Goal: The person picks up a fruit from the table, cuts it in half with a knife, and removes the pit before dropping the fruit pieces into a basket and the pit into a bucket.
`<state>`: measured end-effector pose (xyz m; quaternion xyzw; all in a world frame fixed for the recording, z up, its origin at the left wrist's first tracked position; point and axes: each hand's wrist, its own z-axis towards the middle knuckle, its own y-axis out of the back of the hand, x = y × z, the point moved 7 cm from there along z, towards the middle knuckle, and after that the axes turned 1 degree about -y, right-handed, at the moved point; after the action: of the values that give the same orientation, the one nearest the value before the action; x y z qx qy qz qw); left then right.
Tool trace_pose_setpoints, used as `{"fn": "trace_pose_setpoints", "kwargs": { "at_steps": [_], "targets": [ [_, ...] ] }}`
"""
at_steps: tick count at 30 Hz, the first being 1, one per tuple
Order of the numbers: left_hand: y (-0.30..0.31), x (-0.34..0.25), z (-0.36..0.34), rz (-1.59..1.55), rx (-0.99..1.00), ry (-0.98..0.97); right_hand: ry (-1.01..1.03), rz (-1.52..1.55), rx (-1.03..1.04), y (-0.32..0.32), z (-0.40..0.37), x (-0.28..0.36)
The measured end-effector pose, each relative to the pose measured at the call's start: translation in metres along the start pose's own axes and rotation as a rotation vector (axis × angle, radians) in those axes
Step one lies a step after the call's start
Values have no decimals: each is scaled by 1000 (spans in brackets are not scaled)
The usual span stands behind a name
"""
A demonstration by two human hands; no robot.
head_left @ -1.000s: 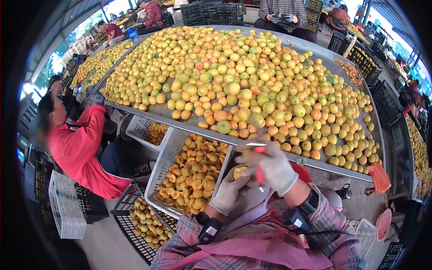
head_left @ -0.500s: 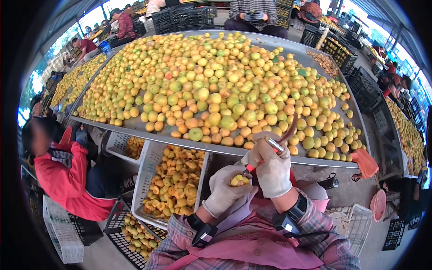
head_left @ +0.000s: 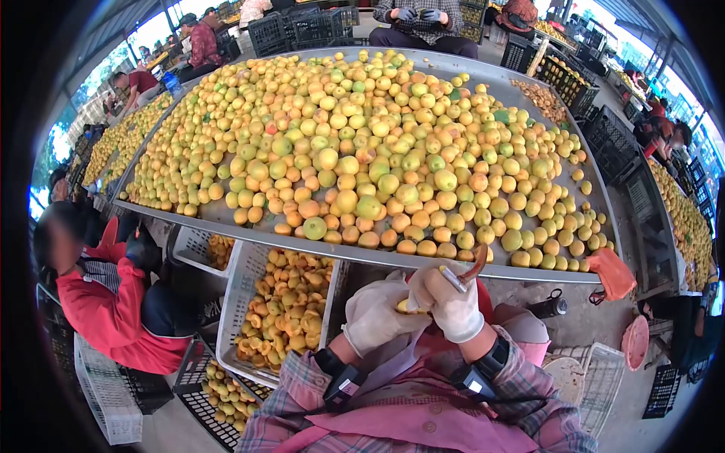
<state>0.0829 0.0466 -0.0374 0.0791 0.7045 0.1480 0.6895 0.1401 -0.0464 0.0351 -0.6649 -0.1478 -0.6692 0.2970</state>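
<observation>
Both hands wear whitish gloves and meet near the table's front edge. Closed around a yellow fruit (head_left: 407, 306) is my left hand (head_left: 381, 314), which hides most of it. My right hand (head_left: 451, 303) grips a tool (head_left: 455, 278) with a metal end and a reddish-brown curved piece sticking up; its working end is hidden between the hands, at the fruit. Beyond them, many yellow-orange fruits (head_left: 332, 158) cover a metal table (head_left: 362, 256). Left of my left hand, a white crate (head_left: 229, 317) holds opened fruits (head_left: 283, 309).
A person in a red jacket (head_left: 106, 302) sits at the left. A black crate (head_left: 192, 370) with fruits is at the lower left. An orange-red bag (head_left: 612, 273) hangs at the table's right corner. Another person's gloved hands (head_left: 418, 14) are across the table. A white basket (head_left: 604, 377) stands lower right.
My hands have come closer together, and my right hand has moved down and left with the tool. The tool's red part near the fruit is now hidden. The view has shifted slightly.
</observation>
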Motion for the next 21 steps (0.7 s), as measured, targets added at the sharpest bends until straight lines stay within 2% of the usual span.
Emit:
{"fn": "trace_pose_setpoints", "kwargs": {
  "at_steps": [2, 4, 5, 8, 10, 11, 13, 15, 19, 20, 21],
  "targets": [
    [-1, -4, 3, 12, 50, 5, -47, 21, -7, 3, 3, -4],
    [1, -16, 4, 165, 33, -148, -97, 43, -15, 4, 5, -9],
    [0, -13, 4, 164, 35, -142, -165, 124, -25, 4, 5, -13],
    [-7, -3, 3, 101, 34, -170, -246, 195, -11, 5, 7, -23],
    [-13, 5, 1, -46, 94, -110, -258, 186, 15, 3, 7, -25],
    [-15, 5, 0, -46, 94, -103, -255, 209, 11, 1, 6, -24],
    [-18, 2, 1, -273, 140, -53, -246, 232, 12, -1, 5, -27],
    [-19, 3, 3, -258, 180, -57, -158, 245, 8, 2, 4, -33],
    [-22, 3, 6, -209, 253, -102, -165, 290, 23, 6, 4, -35],
    [-17, -3, 6, -209, 255, -106, -82, 210, -9, 10, 6, -30],
    [-14, 0, 6, -304, 301, 88, -1, 128, -41, 13, 6, -25]
  ]
}}
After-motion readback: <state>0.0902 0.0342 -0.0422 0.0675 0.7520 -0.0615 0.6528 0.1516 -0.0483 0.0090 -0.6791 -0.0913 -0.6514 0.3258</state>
